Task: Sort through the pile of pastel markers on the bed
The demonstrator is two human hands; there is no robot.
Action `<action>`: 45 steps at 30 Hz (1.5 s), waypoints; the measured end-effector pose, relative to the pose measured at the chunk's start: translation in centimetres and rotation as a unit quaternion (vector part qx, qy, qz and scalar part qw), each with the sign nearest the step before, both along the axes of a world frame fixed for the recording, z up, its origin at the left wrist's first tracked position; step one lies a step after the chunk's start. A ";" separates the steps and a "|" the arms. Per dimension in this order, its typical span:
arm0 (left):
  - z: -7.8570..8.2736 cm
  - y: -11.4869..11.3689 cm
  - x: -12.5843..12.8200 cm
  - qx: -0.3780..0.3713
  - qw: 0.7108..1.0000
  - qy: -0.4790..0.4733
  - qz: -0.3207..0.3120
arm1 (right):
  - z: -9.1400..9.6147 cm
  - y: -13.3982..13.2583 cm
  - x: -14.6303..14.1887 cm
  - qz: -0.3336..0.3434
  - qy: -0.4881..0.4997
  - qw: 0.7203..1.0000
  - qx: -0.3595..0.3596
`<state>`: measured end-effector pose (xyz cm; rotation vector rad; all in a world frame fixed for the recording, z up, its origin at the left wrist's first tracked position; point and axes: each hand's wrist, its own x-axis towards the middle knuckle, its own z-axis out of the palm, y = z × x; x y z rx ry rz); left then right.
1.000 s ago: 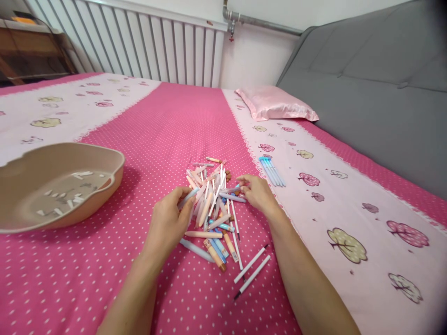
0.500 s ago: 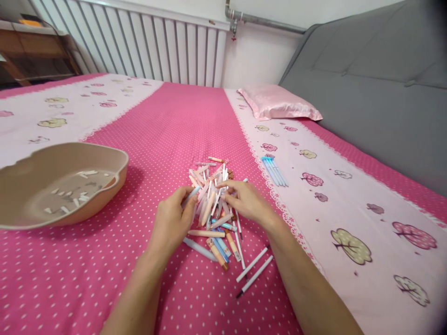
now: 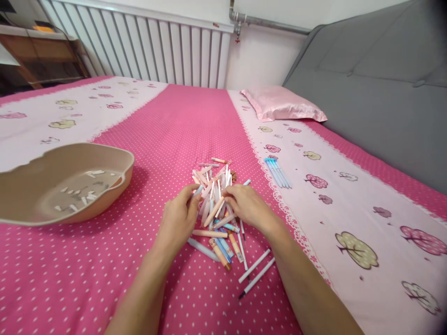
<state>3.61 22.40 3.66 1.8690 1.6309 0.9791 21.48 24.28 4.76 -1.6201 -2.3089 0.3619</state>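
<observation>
A loose heap of pen parts (image 3: 209, 232) lies on the bedspread in front of me: peach, pink and blue barrels, printed caps and thin white refills. At the heap's left side my left hand (image 3: 179, 214) is closed, its thumb and fingers around a light blue pen barrel (image 3: 199, 190) that is mostly hidden. Over the right side, my right hand (image 3: 246, 204) pinches the upper end of a peach pen barrel (image 3: 213, 212) tilted across the pile. Two white refills (image 3: 256, 274) with dark tips lie apart, near my right forearm.
To the left stands a beige basin (image 3: 104, 204) with small white pieces inside. Several light blue pens (image 3: 278, 173) lie side by side at the right. Farther back are a pink pillow (image 3: 282, 104), a grey padded headboard (image 3: 370, 88) and a white radiator (image 3: 150, 46).
My right hand has dropped slightly to the peach barrel, whose upper end has swung right. My left hand still grips the light blue barrel. The view has shifted a little.
</observation>
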 end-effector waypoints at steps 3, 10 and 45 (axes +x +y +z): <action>0.0 0.1 0.0 0.002 1.000 0.005 -0.002 | 0.1 -0.1 -0.1 -0.004 0.005 1.000 -0.010; -0.1 0.1 -0.1 0.002 1.000 0.013 -0.015 | -0.3 -0.1 -0.3 -0.041 -0.008 0.999 0.005; 0.9 -1.2 0.9 0.029 0.992 0.015 -0.123 | 2.1 -0.2 -0.5 -0.139 0.556 0.785 0.233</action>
